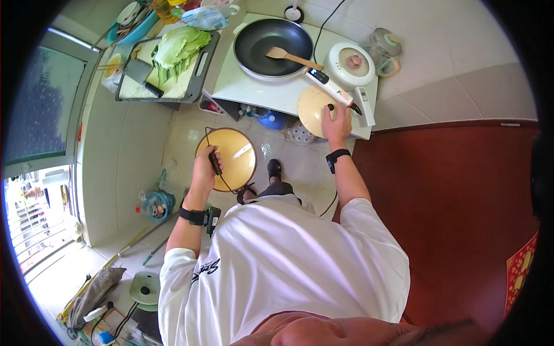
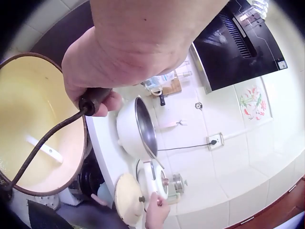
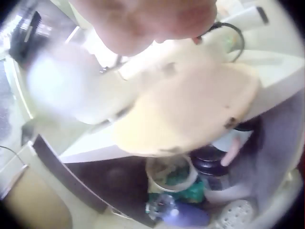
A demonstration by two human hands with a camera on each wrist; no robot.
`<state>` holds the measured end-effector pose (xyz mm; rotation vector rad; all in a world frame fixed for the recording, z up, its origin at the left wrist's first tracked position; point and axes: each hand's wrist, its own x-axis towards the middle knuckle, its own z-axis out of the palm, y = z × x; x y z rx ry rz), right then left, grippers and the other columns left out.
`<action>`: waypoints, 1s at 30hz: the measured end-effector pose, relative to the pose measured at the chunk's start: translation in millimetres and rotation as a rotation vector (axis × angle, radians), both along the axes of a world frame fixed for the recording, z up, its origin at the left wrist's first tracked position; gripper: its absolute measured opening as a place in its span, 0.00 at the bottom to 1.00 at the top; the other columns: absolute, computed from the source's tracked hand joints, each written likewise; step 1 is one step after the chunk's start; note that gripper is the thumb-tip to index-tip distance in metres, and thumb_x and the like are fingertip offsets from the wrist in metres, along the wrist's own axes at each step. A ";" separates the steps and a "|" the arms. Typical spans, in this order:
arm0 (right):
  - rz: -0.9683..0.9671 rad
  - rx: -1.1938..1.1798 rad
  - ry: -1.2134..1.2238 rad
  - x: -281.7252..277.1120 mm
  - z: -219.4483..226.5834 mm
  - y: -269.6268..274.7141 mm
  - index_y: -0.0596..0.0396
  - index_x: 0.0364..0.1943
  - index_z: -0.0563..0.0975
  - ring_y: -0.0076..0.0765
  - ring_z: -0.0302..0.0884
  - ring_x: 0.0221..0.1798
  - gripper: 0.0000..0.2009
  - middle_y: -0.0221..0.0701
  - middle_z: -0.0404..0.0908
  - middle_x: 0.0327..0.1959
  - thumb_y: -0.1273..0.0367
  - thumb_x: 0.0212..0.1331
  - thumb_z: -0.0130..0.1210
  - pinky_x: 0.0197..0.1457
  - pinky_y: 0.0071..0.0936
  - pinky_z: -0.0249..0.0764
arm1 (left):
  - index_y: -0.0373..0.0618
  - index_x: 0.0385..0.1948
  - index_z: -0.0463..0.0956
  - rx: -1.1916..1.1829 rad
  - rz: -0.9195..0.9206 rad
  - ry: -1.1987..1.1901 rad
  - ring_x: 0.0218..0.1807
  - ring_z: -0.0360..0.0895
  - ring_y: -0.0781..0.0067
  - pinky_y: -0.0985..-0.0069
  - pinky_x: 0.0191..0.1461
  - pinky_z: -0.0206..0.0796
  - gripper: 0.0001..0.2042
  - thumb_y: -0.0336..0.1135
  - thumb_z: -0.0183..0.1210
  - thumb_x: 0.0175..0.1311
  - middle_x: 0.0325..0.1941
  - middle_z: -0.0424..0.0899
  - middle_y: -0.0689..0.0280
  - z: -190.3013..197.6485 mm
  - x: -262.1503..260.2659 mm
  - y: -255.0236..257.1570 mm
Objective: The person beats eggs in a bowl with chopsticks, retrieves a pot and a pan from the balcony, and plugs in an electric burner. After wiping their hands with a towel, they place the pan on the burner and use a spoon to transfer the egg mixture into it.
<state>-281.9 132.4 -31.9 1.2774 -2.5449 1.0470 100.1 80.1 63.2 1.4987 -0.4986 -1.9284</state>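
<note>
My left hand [image 1: 208, 167] grips the dark grip on the wire handle [image 2: 47, 138] of a cream enamel pot [image 1: 238, 151]. The dark-rimmed pot hangs over the floor, its pale inside facing up with a bright glare. At the counter's front edge, my right hand [image 1: 338, 123] pinches the small dark knob [image 1: 330, 107] of a round cream lid [image 1: 310, 109]. Part of the lid juts past the edge, and its rim is chipped in the right wrist view, where blur covers much of it.
A frying pan [image 1: 262, 43] with a wooden spatula [image 1: 288, 57] on it stands behind. Near the lid are a white cooker [image 1: 340, 72], a power strip [image 1: 329, 86] and a glass jug [image 1: 384, 49]. Leftward, a cutting board [image 1: 193, 86] bears cabbage [image 1: 179, 49] and a cleaver [image 1: 138, 72].
</note>
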 end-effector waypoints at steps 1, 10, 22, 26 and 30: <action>0.074 -0.094 -0.005 2.7 5.3 -1.1 0.52 0.39 0.78 0.47 0.76 0.41 0.14 0.35 0.77 0.37 0.60 0.53 0.62 0.41 0.41 0.73 | 0.42 0.38 0.71 0.012 0.005 -0.005 0.23 0.70 0.75 0.77 0.26 0.64 0.09 0.38 0.49 0.66 0.24 0.73 0.68 -0.4 -0.3 -0.5; 1.231 0.264 0.483 193.6 17.0 -38.3 0.50 0.22 0.81 0.38 0.77 0.32 0.05 0.30 0.78 0.24 0.66 0.46 0.57 0.33 0.34 0.72 | 0.41 0.38 0.71 -0.026 -0.015 0.026 0.23 0.71 0.75 0.77 0.26 0.65 0.10 0.38 0.50 0.66 0.24 0.73 0.67 4.3 -10.6 -5.2; 1.122 0.371 0.478 192.2 -35.6 -59.7 0.51 0.18 0.82 0.41 0.80 0.26 0.07 0.34 0.79 0.18 0.70 0.45 0.53 0.30 0.40 0.72 | 0.42 0.38 0.71 -0.080 -0.068 0.078 0.25 0.72 0.76 0.78 0.31 0.67 0.10 0.39 0.49 0.66 0.24 0.75 0.68 29.7 -33.1 -12.1; 1.140 0.383 0.722 184.0 -5.3 -56.7 0.50 0.17 0.81 0.40 0.79 0.28 0.05 0.34 0.78 0.18 0.70 0.42 0.55 0.30 0.38 0.72 | 0.42 0.39 0.71 -0.089 -0.111 0.097 0.26 0.72 0.75 0.78 0.31 0.67 0.10 0.38 0.49 0.66 0.25 0.75 0.68 42.7 -36.9 -16.6; 1.140 0.187 0.667 182.4 10.5 -57.3 0.49 0.19 0.80 0.40 0.78 0.29 0.04 0.35 0.77 0.19 0.68 0.42 0.55 0.32 0.37 0.72 | 0.41 0.34 0.73 -0.127 -0.127 0.116 0.27 0.74 0.74 0.76 0.32 0.69 0.09 0.36 0.51 0.64 0.27 0.76 0.66 44.9 -36.5 -18.9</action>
